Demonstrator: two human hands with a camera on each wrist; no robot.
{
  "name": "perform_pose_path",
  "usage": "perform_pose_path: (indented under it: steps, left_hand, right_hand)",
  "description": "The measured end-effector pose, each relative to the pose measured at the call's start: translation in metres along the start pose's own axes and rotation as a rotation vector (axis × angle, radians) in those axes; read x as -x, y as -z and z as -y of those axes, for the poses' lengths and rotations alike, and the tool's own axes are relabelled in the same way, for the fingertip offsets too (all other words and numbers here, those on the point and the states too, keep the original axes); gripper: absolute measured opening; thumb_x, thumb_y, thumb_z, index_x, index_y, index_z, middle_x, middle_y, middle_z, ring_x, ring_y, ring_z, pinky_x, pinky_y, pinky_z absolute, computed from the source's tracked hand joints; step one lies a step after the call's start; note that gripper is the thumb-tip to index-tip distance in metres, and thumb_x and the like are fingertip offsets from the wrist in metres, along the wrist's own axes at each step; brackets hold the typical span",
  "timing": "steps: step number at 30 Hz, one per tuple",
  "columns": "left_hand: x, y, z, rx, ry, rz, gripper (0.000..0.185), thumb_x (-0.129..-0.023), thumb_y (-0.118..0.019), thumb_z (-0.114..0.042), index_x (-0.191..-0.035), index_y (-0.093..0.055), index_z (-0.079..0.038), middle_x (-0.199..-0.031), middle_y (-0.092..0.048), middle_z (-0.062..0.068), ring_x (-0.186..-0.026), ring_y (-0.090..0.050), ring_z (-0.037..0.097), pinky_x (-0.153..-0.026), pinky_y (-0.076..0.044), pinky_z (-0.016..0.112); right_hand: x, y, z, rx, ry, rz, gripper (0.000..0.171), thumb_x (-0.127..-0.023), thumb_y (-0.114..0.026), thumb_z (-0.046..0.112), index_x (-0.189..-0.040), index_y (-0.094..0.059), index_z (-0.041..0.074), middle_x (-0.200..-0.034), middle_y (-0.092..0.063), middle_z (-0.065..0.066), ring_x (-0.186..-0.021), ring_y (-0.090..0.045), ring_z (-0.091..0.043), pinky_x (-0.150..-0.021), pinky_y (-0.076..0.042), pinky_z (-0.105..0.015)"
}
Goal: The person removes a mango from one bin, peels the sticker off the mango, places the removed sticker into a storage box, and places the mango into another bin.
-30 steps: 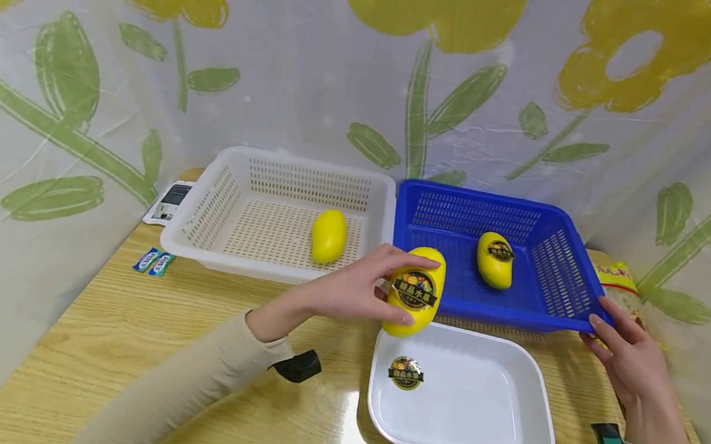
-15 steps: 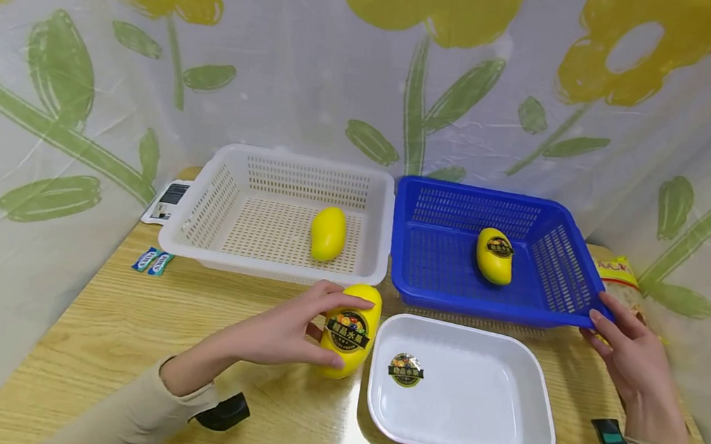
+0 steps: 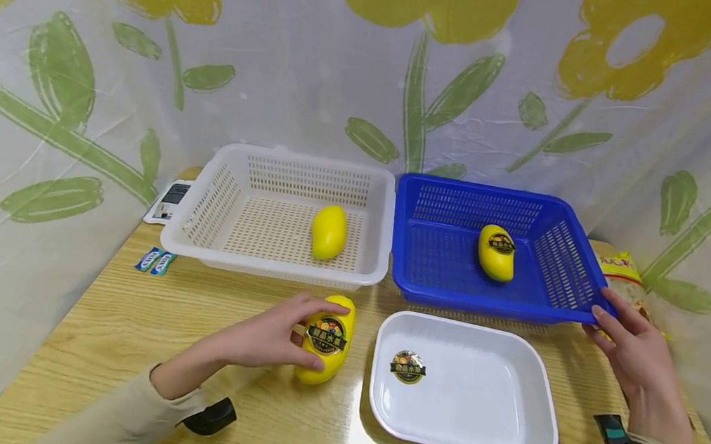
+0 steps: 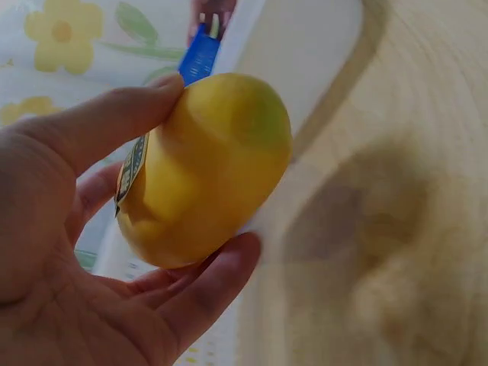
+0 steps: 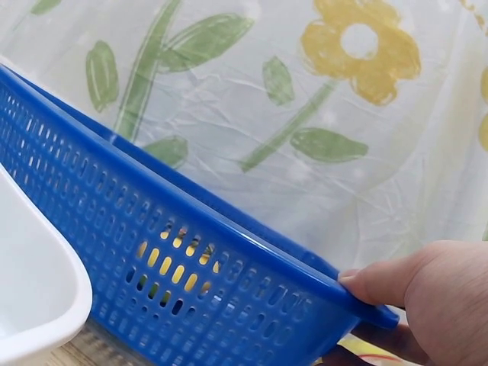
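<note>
My left hand [image 3: 259,337] grips a yellow mango [image 3: 337,347] between thumb and fingers, just left of the white tray. A black and gold fruit label faces up on it. In the left wrist view the mango [image 4: 213,171] has a greenish end, and a shadow lies on the wood beside it. My right hand [image 3: 645,357] pinches the front right corner of the blue basket [image 3: 481,306], thumb on the rim [image 5: 305,273] in the right wrist view. Inside that basket lies a labelled mango [image 3: 494,264]. Another mango [image 3: 329,232], no label showing, lies in the white basket [image 3: 288,269].
A white tray [image 3: 474,394] with a loose label [image 3: 408,368] in it stands in front of the blue basket. Small blue-green packets [image 3: 155,261] lie at the left. Behind the right hand is a yellow-topped bag [image 3: 623,270]. A flowered curtain [image 3: 291,89] hangs behind.
My left hand has carried the labelled mango from in front of the blue basket leftward and down, past the tray's left side. The right hand keeps its hold on the blue basket's corner.
</note>
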State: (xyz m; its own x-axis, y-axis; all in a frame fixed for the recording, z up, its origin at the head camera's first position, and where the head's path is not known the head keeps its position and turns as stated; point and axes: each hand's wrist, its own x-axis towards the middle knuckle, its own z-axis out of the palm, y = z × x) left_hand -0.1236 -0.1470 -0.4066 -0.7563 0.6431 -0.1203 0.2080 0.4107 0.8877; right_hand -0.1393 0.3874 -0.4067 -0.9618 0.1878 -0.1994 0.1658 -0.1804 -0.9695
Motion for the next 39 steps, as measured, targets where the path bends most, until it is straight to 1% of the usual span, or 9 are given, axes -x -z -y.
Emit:
perform_pose_path:
  steps: [11, 16, 19, 21, 23, 26, 29, 33, 39]
  left_hand:
    - [-0.01, -0.016, 0.028, -0.066, 0.039, -0.035, 0.072, -0.08, -0.082, -0.025, -0.144, -0.048, -0.024, -0.134, -0.044, 0.017, -0.097, -0.048, 0.022, -0.075, -0.049, 0.029]
    - [-0.011, -0.018, 0.031, -0.032, 0.047, -0.055, 0.072, -0.081, -0.082, -0.026, -0.144, -0.048, -0.024, -0.139, -0.039, 0.02, -0.1, -0.05, 0.023, -0.078, -0.051, 0.029]
    - [-0.011, -0.019, 0.032, 0.002, 0.028, -0.079, 0.072, -0.08, -0.082, -0.022, -0.144, -0.049, -0.02, -0.148, -0.028, 0.024, -0.108, -0.053, 0.028, -0.081, -0.054, 0.028]
    - [-0.011, -0.02, 0.033, 0.013, 0.014, -0.095, 0.072, -0.08, -0.082, -0.019, -0.144, -0.049, -0.018, -0.152, -0.022, 0.025, -0.111, -0.054, 0.031, -0.082, -0.055, 0.028]
    - [-0.011, -0.021, 0.033, 0.013, 0.01, -0.109, 0.072, -0.08, -0.082, -0.018, -0.144, -0.048, -0.017, -0.154, -0.021, 0.024, -0.112, -0.054, 0.031, -0.082, -0.055, 0.028]
    - [-0.012, -0.022, 0.032, 0.005, 0.021, -0.135, 0.072, -0.079, -0.083, -0.02, -0.143, -0.048, -0.019, -0.151, -0.027, 0.02, -0.11, -0.053, 0.028, -0.081, -0.054, 0.028]
    - [-0.012, -0.023, 0.033, -0.002, 0.025, -0.161, 0.072, -0.078, -0.083, -0.021, -0.142, -0.049, -0.018, -0.146, -0.035, 0.015, -0.107, -0.052, 0.025, -0.08, -0.053, 0.029]
    - [-0.014, -0.025, 0.033, 0.001, 0.012, -0.183, 0.07, -0.077, -0.084, -0.021, -0.139, -0.051, -0.017, -0.141, -0.04, 0.013, -0.108, -0.049, 0.025, -0.08, -0.051, 0.03]
    - [-0.014, -0.027, 0.034, 0.096, 0.015, -0.184, 0.069, -0.08, -0.082, -0.017, -0.14, -0.05, -0.012, -0.148, -0.03, 0.023, -0.109, -0.053, 0.03, -0.082, -0.054, 0.03]
  right_hand:
    - [-0.001, 0.0, 0.0, 0.075, 0.024, 0.001, 0.076, -0.09, -0.07, 0.019, -0.154, -0.03, 0.014, -0.112, -0.051, 0.01, -0.084, -0.066, -0.001, -0.07, -0.056, -0.018]
    - [0.001, -0.004, 0.004, 0.563, 0.082, -0.098, 0.066, -0.096, -0.061, 0.037, -0.152, -0.036, 0.013, -0.129, -0.049, -0.007, -0.092, -0.056, 0.001, -0.077, -0.049, -0.015]
    - [0.007, -0.015, 0.011, 0.866, 0.182, -0.149, 0.059, -0.099, -0.054, 0.04, -0.148, -0.042, 0.007, -0.147, -0.038, -0.021, -0.12, -0.049, -0.024, -0.098, -0.044, -0.04]
    - [0.011, -0.027, 0.017, 0.931, 0.296, -0.153, 0.054, -0.101, -0.053, 0.033, -0.142, -0.046, -0.001, -0.147, -0.037, -0.026, -0.131, -0.036, -0.043, -0.104, -0.037, -0.055]
    - [0.017, -0.043, 0.024, 0.953, 0.379, -0.117, 0.05, -0.101, -0.053, 0.03, -0.139, -0.049, -0.002, -0.149, -0.035, -0.026, -0.136, -0.028, -0.049, -0.11, -0.026, -0.061]
    - [0.024, -0.071, 0.032, 0.944, 0.46, -0.027, 0.045, -0.101, -0.055, 0.029, -0.136, -0.055, 0.001, -0.147, -0.041, -0.021, -0.136, -0.033, -0.041, -0.109, -0.036, -0.027]
    - [0.031, -0.1, 0.038, 0.926, 0.49, 0.092, 0.042, -0.1, -0.057, 0.031, -0.135, -0.057, 0.008, -0.141, -0.049, -0.014, -0.131, -0.043, -0.018, -0.09, -0.037, -0.003]
    - [0.041, -0.135, 0.043, 0.884, 0.499, 0.23, 0.034, -0.099, -0.06, 0.028, -0.13, -0.061, 0.014, -0.124, -0.061, -0.006, -0.109, -0.052, 0.003, -0.084, -0.042, -0.005]
    - [0.048, -0.18, 0.042, 0.876, 0.448, 0.431, 0.027, -0.098, -0.061, 0.028, -0.122, -0.066, 0.015, -0.118, -0.066, -0.002, -0.101, -0.063, -0.009, -0.083, -0.05, -0.016]
